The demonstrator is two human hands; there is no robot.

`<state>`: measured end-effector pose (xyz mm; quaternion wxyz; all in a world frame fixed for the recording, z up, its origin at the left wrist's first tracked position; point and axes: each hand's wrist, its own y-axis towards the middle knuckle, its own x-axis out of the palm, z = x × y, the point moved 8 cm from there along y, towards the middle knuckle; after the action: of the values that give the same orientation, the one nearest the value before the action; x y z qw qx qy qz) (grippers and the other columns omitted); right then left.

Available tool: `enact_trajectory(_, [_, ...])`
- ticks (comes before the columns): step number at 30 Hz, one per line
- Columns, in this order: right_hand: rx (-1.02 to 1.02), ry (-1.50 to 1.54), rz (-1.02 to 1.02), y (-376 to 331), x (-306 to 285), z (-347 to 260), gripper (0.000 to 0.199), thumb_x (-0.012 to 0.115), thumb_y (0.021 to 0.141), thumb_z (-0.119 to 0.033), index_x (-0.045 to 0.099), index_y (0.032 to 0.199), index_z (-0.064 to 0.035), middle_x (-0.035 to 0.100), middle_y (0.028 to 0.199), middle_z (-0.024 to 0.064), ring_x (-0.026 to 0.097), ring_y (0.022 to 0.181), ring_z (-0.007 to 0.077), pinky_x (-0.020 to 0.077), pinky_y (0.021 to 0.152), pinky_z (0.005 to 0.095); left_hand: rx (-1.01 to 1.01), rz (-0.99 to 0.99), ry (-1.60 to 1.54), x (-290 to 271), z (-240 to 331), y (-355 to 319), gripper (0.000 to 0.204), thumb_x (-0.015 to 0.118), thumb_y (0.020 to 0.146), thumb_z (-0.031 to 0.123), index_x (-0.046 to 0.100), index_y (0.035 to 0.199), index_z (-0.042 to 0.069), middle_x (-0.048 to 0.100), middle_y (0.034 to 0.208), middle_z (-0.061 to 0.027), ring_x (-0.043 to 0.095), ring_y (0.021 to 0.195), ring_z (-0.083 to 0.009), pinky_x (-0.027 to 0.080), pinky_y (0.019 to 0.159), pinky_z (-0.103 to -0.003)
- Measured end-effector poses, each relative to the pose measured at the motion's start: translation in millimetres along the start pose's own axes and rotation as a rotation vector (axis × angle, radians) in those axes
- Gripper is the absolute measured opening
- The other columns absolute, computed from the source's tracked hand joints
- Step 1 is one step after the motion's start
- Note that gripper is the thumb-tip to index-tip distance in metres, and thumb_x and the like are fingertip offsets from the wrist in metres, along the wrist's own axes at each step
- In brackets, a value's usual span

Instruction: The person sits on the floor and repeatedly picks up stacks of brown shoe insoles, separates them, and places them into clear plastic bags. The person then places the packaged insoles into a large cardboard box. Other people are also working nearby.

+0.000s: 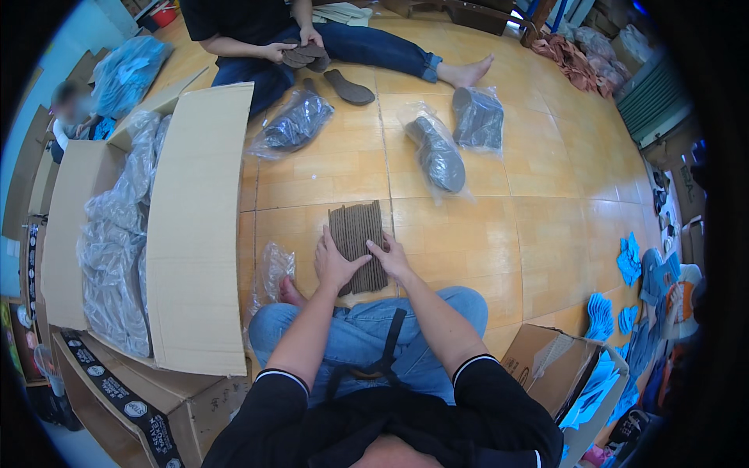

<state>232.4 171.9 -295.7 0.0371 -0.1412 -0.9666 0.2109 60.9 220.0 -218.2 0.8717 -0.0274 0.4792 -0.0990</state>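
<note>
A stack of brown-grey shoe insoles [356,226] stands on edge on the floor in front of my crossed legs, its pieces pressed together in a row. My left hand [335,264] grips the stack's left side, thumb across the top. On the opposite side my right hand [392,260] holds it too, with its thumb reaching toward the left one. The fingertips against the outer sides are partly hidden. Beyond the stack lie plastic-wrapped bundles of insoles: one bag [445,168] straight ahead to the right, another bag [478,117] behind it and a third bag [298,123] farther left.
A large open carton [199,226] lined with clear plastic stands at my left. Across from me a seated person's hands [292,51] hold several insoles, and a loose insole [349,88] lies nearby. An empty plastic bag [277,269] rests by my foot. A box with blue pieces [546,355] sits at my right.
</note>
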Motion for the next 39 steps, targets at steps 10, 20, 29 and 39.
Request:
enact_trajectory(10, [-0.042,0.111,0.075,-2.5,-12.2,-2.0,0.068,0.074,0.083,-0.040,0.052,0.132,0.0021,0.066,0.102,0.0161,0.063,0.089,0.0193,0.0510,0.077,0.0319,-0.066,-0.086,-0.094,5.5,2.5,-1.9,0.141,0.087,0.056,0.054,-0.006,0.152,0.008,0.040,0.136,-0.0273,0.045,0.123,-0.0422,0.041,0.101,-0.048])
enact_trajectory(20, [0.025,-0.018,0.090,-3.1,-13.3,6.7,0.060,0.075,0.082,-0.039,0.058,0.125,-0.0005,0.065,0.089,0.0096,0.060,0.077,0.0152,0.0498,0.070,0.0288,-0.066,-0.082,-0.063,4.8,7.1,-5.3,0.143,0.087,0.056,0.053,-0.010,0.152,0.010,0.037,0.138,-0.0261,0.044,0.124,-0.0415,0.040,0.102,-0.048])
enact_trajectory(29, [-0.075,-0.348,0.556,-11.7,-62.4,-1.0,0.056,0.056,0.094,-0.034,0.042,0.139,-0.0030,0.054,0.130,0.0254,0.052,0.121,0.0376,0.0412,0.102,0.0410,-0.102,-0.093,-0.064,3.5,5.3,-6.5,0.141,0.086,0.058,0.053,-0.011,0.152,0.011,0.038,0.137,-0.0264,0.045,0.123,-0.0418,0.040,0.101,-0.048])
enact_trajectory(39, [-0.257,-0.669,0.508,-36.0,-41.8,-69.0,0.067,0.064,0.090,-0.037,0.038,0.142,-0.0030,0.055,0.119,0.0220,0.057,0.109,0.0350,0.0463,0.093,0.0419,-0.086,-0.109,-0.067,4.9,4.0,-6.6,0.141,0.085,0.058,0.054,-0.011,0.152,0.011,0.038,0.137,-0.0279,0.046,0.123,-0.0423,0.042,0.100,-0.048])
